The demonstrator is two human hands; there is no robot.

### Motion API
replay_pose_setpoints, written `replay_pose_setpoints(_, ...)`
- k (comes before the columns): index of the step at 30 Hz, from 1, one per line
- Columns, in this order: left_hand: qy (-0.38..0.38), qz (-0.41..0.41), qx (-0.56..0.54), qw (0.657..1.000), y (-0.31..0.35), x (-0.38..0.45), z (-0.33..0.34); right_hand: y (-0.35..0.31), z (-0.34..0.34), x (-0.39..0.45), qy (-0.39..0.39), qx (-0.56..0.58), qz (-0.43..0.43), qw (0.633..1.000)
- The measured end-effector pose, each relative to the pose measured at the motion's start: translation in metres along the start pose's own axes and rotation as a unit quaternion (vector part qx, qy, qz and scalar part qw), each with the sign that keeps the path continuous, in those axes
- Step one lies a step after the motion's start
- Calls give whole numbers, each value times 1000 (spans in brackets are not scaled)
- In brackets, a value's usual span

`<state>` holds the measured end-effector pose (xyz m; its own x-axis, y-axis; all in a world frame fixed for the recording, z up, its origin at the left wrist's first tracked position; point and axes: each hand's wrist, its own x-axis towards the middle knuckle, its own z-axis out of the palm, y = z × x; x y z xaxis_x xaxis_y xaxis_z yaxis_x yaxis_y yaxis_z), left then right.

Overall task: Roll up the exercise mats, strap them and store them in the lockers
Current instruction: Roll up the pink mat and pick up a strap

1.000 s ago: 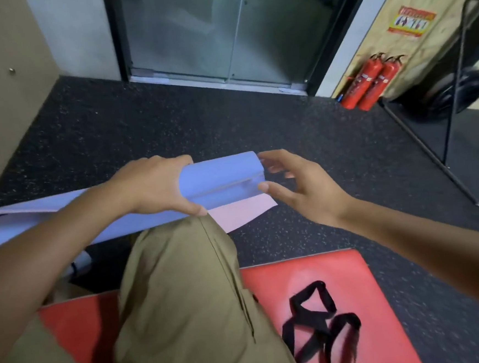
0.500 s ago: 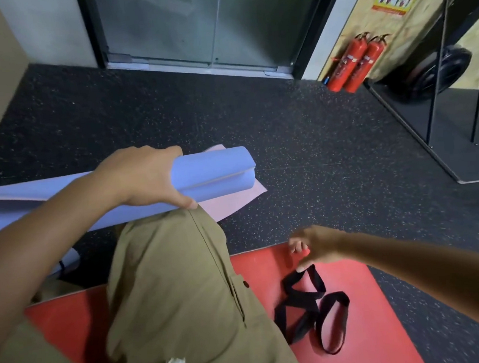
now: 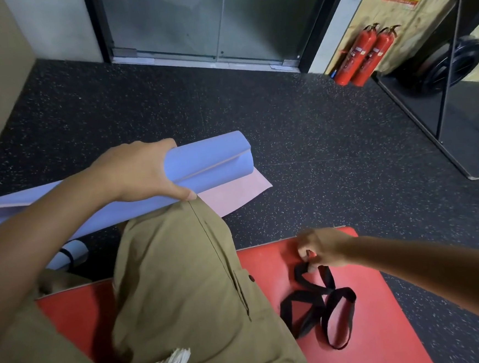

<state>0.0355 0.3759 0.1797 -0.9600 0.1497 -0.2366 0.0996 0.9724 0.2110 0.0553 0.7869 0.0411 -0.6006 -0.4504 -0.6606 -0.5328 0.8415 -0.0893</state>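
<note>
Keep L hand [image 3: 137, 172] clamped round rolled blue mat [image 3: 208, 162], resting across knee, so roll stays tight. R hand [image 3: 321, 249] pinches black strap [image 3: 316, 301] lying on red mat [image 3: 388, 341]. Lift strap clear, untangle loops, slide one over roll's free end w/o loosening grip.

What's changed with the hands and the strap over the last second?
The right hand left the end of the rolled blue mat, dropped to the red mat and now pinches the black strap, lifting one end. The left hand still grips the blue roll across the knee; the red mat has not moved.
</note>
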Motion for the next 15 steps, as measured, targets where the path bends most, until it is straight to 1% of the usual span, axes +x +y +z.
replay_pose_setpoints(3,2,0,-7,1000,1,-1,-2,1,-3,-2,5,47,18,999)
replay_pose_setpoints(4,2,-1,-7,1000,1,-2,-2,0,-7,-2,11,89,40,995)
replay_pose_setpoints(5,2,-1,-7,1000,1,-2,-1,0,-12,0,15,161,62,985)
replay_pose_setpoints(6,2,-2,-6,1000,2,-3,-1,-3,-18,0,12,266,76,961)
replay_pose_setpoints(7,2,-2,-7,1000,2,-3,-1,-6,-22,1,3,390,81,917)
replay_pose_setpoints(8,3,-2,-9,1000,1,-4,-1,-11,-26,0,-17,494,84,865)
replay_pose_setpoints(9,4,-2,-13,1000,1,-5,-2,-15,-28,0,-35,569,78,818)
replay_pose_setpoints(10,6,-3,-17,1000,0,-5,-2,-18,-29,-1,-46,613,71,786)
replay_pose_setpoints(11,6,-3,-21,1000,0,-6,-2,-22,-29,-1,-56,640,59,764)
replay_pose_setpoints(15,14,-4,-27,1000,-3,-7,0,-30,-28,3,-68,686,54,723)
